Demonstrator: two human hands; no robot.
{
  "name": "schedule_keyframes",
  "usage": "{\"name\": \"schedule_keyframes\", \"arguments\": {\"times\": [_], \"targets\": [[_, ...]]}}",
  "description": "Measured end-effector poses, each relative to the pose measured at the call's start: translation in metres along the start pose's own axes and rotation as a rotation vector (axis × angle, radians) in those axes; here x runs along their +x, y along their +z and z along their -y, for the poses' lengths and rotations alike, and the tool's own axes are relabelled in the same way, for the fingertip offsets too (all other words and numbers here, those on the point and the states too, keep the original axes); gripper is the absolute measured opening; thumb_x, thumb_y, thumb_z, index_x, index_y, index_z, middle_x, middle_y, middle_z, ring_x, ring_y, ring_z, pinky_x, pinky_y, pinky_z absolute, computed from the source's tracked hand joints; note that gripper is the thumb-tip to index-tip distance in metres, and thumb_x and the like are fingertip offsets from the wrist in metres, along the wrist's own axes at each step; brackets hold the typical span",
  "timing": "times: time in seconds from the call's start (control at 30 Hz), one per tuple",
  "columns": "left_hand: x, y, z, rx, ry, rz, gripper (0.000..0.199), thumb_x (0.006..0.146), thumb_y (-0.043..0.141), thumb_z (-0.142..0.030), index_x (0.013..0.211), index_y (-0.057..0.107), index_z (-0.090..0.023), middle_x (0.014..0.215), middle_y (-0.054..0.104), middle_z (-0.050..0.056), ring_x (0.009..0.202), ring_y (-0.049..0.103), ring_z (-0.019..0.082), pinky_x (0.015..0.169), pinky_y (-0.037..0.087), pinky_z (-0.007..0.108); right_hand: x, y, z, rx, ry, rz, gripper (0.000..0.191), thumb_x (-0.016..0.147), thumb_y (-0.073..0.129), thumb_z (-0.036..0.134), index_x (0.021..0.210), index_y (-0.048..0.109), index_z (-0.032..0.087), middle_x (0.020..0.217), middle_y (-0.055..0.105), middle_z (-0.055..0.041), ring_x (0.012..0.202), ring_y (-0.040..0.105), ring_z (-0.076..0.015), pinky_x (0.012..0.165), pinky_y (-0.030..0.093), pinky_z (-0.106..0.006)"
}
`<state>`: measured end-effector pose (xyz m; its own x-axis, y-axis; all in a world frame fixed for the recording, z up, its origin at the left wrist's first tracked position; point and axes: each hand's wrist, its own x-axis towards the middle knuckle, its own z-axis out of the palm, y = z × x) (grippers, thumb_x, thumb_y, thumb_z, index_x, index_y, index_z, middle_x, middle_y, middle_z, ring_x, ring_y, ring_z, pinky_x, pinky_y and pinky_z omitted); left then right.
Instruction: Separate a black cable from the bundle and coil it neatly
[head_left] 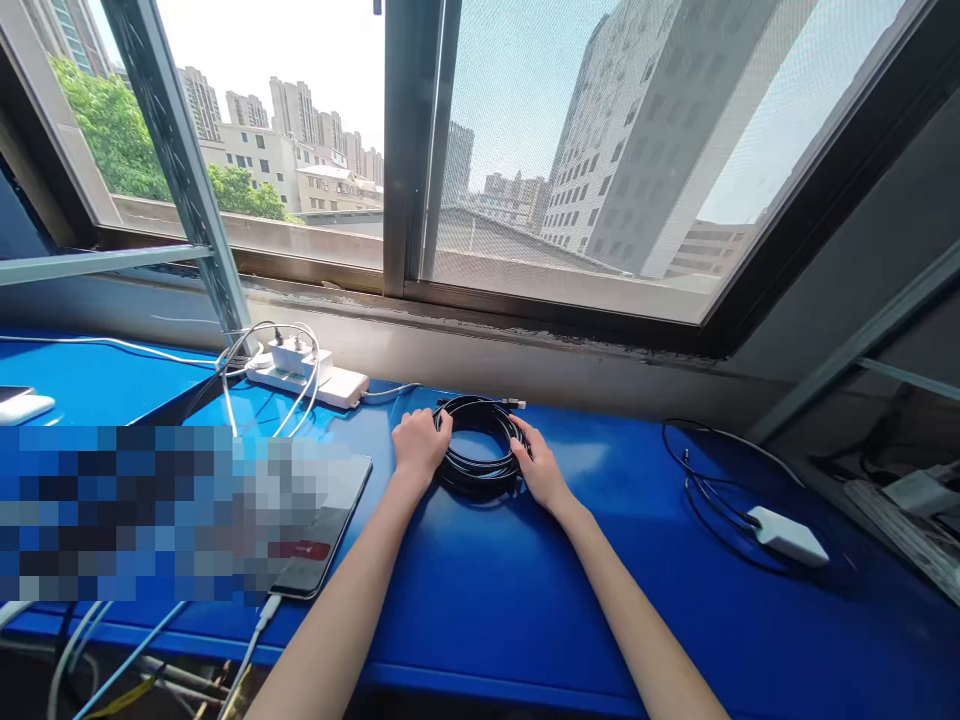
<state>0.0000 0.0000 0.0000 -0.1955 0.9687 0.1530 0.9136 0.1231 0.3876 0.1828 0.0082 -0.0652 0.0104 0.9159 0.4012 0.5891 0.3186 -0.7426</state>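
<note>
A coil of black network cable (480,482) lies on the blue tabletop (480,600) in front of me. One clear plug on a cable end (516,404) sticks out at the coil's far side. My left hand (421,440) is closed on the left side of the loops, thumb over the top. On the opposite side, my right hand (541,468) grips the loops between thumb and fingers. Parts of the fingers are hidden behind the coil.
A white power strip (345,386) with chargers and looped leads stands by the wall at left. Nearer lies a dark tablet (337,530), partly blurred out, with a cable plugged in. At right rests a white adapter (789,536) with black leads. Metal shelf posts (187,150) rise before the window.
</note>
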Motion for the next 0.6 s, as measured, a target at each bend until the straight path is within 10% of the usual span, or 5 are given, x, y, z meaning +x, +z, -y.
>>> {"name": "schedule_keyframes", "arguments": {"times": [0.6], "targets": [[-0.0026,0.0043,0.0024,-0.026,-0.031,0.023,0.033,0.094,0.033,-0.028,0.109,0.059,-0.014,0.110,0.058,0.010,0.108,0.049,0.021,0.088,0.040,0.027,0.0000,-0.0016,-0.0017,0.014,-0.002,0.037,0.053,0.078,0.038,0.055,0.118,0.054,0.025,0.119,0.057,-0.0081,0.112,0.052,-0.0258,0.094,0.042,-0.042]]}}
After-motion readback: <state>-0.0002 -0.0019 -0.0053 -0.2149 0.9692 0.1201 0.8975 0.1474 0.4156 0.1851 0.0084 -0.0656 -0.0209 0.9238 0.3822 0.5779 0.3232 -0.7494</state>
